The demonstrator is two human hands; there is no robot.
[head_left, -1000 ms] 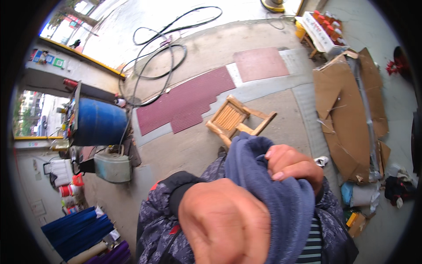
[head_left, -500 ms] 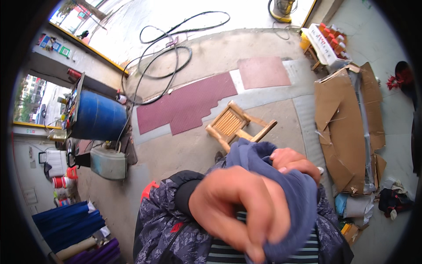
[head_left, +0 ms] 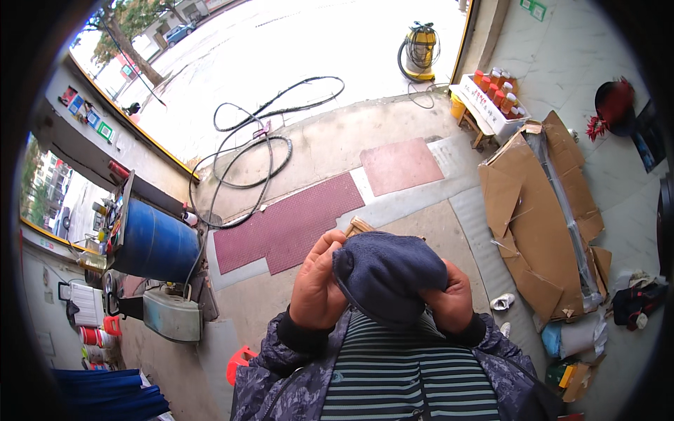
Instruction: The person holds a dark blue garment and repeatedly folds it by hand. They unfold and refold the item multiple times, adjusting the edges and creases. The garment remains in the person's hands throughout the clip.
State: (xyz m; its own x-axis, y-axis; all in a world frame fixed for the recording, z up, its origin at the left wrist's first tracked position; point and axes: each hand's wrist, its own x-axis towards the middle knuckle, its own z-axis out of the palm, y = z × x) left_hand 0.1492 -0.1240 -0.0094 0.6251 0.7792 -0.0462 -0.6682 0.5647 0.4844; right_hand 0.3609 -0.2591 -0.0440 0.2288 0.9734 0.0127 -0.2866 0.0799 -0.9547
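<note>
In front of my chest I hold a dark navy cloth (head_left: 393, 274) with a soft, slightly fuzzy surface and a rounded, cap-like shape. My left hand (head_left: 319, 288) pinches its left edge between thumb and fingers. On the opposite side, my right hand (head_left: 453, 298) grips the lower right edge, thumb on the fabric and some fingers tucked out of sight. Whatever lies inside the cloth is hidden. Just beyond it, a bit of a wooden chair (head_left: 358, 226) shows; the rest is covered by the cloth.
Flattened cardboard (head_left: 530, 217) lies on the right, below a white box of orange-capped bottles (head_left: 495, 105). A blue barrel (head_left: 158, 203) stands left. A black hose (head_left: 270, 165) loops across the floor near maroon mats (head_left: 288, 224). A red stool (head_left: 240, 363) is beside me.
The cloth, earlier draped over my right hand with my left hand blurred in front, is now stretched between both hands. The view has shifted, and the cloth now covers most of the chair.
</note>
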